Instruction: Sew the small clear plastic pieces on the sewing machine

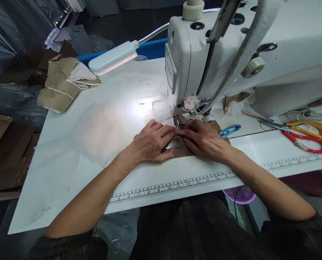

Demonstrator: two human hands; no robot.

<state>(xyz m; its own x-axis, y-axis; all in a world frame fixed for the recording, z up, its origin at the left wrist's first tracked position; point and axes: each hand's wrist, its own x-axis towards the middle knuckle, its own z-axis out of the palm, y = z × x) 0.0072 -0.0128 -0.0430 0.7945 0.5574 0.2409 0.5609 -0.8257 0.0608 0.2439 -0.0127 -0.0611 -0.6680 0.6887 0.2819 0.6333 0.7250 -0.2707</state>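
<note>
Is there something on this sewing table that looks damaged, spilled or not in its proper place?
Nothing looks damaged or spilled. Both hands, left hand and right hand, press a small brown piece flat before the presser foot. Scissors lie loosely at the right.

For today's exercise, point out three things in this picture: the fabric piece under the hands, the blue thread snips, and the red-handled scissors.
Fabric piece (178, 148), head view, on the dark patch showing between the two hands.
Blue snips (230, 130), head view, on the blue handle.
Red scissors (309, 142), head view, on the red handle loop.
</note>
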